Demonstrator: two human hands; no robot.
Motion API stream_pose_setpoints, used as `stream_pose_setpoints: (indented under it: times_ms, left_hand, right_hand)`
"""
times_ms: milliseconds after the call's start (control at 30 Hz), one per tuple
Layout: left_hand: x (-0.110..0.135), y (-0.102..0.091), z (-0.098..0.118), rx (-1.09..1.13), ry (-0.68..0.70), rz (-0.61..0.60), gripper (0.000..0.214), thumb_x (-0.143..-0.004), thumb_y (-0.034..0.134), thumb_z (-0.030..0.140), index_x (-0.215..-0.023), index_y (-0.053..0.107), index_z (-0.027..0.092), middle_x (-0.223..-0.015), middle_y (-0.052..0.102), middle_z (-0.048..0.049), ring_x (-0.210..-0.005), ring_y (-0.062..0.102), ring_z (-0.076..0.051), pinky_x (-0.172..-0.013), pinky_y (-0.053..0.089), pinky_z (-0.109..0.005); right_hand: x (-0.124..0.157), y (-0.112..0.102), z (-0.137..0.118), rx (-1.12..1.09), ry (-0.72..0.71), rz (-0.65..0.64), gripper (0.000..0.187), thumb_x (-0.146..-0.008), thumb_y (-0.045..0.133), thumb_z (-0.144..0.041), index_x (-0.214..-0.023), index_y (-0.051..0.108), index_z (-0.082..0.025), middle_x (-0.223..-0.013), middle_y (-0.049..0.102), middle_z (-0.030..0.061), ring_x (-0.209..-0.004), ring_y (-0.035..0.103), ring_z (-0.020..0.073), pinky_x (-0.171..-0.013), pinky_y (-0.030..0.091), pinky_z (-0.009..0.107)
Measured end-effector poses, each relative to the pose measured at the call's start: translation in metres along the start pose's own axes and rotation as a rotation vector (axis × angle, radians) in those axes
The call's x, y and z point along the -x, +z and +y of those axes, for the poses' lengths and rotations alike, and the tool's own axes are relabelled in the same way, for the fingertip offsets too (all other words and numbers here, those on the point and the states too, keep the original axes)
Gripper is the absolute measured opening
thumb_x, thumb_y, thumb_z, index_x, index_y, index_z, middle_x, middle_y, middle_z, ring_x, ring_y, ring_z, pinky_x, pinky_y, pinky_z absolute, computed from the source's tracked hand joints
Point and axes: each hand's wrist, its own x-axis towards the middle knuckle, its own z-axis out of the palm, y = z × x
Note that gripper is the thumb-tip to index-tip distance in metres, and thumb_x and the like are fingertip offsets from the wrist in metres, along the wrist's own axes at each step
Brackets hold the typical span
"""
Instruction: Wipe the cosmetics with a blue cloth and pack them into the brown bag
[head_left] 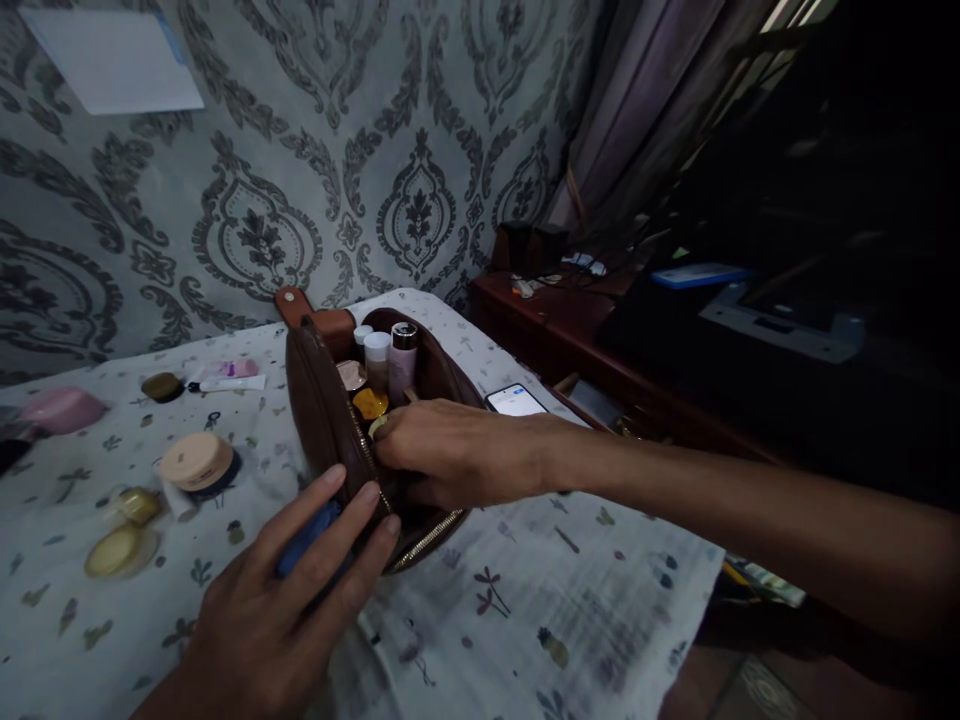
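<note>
A brown zip cosmetics bag (311, 390) stands unzipped on the patterned cloth. My right hand (457, 450) reaches down into it from the right, fingers curled; what they grip is hidden, though a pale yellow-green round item (377, 428) shows at the knuckles. Behind that hand, a lilac bottle (403, 365), a white-capped bottle (377, 360) and an amber round jar (370, 403) stand inside the bag. My left hand (292, 590) has its fingers outstretched, tips against the bag's near side. Something dark blue (311, 538) shows between those fingers; its kind is unclear.
Left on the cloth (585, 600) lie a peach-lidded jar (198, 462), a yellow-lidded jar (118, 552), a white tube (234, 383) and a pink item (64, 408). A lit phone (516, 400) lies right of the bag, near a dark red desk (517, 315).
</note>
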Motion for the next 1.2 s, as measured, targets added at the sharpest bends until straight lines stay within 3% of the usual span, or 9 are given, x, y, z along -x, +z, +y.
stream_pose_setpoints:
  times_ms: [333,567,800,1033,1200]
  left_hand:
    - [0.001,0.001,0.0,0.033,0.008,-0.01,0.049,-0.09,0.044,0.003,-0.135,0.056,0.017,-0.144,0.055,-0.0086,-0.142,0.038,-0.032,-0.109,0.044,-0.043]
    - [0.0,-0.002,0.0,0.034,-0.01,-0.018,0.048,-0.093,0.043,0.003,-0.137,0.055,0.019,-0.146,0.053,-0.0066,-0.142,0.038,-0.03,-0.111,0.042,-0.044]
    - [0.0,0.001,-0.001,0.025,-0.011,-0.019,0.048,-0.094,0.042,0.004,-0.137,0.055,0.02,-0.143,0.056,-0.0059,-0.143,0.037,-0.029,-0.111,0.043,-0.043]
    - [-0.001,0.0,-0.002,0.006,0.009,-0.015,0.045,-0.094,0.044,0.006,-0.135,0.057,0.019,-0.141,0.059,-0.0078,-0.143,0.037,-0.03,-0.109,0.046,-0.041]
    - [-0.001,0.0,0.0,0.018,-0.007,-0.009,0.049,-0.091,0.045,0.001,-0.135,0.057,0.019,-0.141,0.058,-0.0078,-0.142,0.039,-0.03,-0.108,0.046,-0.042]
  right_hand:
    - [-0.002,0.001,0.003,0.0,-0.011,-0.051,0.014,-0.08,0.058,-0.006,-0.089,0.068,-0.01,-0.09,0.07,0.0085,-0.076,0.058,0.0168,-0.058,0.035,0.026]
    - [0.0,-0.009,0.006,0.008,-0.103,-0.083,0.021,-0.078,0.056,0.0,-0.093,0.067,-0.01,-0.095,0.07,0.0077,-0.08,0.058,0.0166,-0.06,0.035,0.026]
    - [-0.007,0.0,0.01,0.105,-0.108,-0.102,0.018,-0.077,0.053,-0.001,-0.082,0.065,-0.013,-0.086,0.069,0.0069,-0.074,0.058,0.0169,-0.056,0.033,0.027]
    - [-0.003,0.001,0.012,0.051,-0.122,-0.065,0.015,-0.078,0.055,-0.005,-0.082,0.068,-0.012,-0.084,0.07,0.008,-0.071,0.057,0.0169,-0.057,0.033,0.029]
    - [-0.002,0.001,0.017,-0.069,-0.142,0.017,0.015,-0.078,0.06,-0.004,-0.091,0.067,-0.009,-0.092,0.069,0.0086,-0.08,0.058,0.017,-0.065,0.04,0.027]
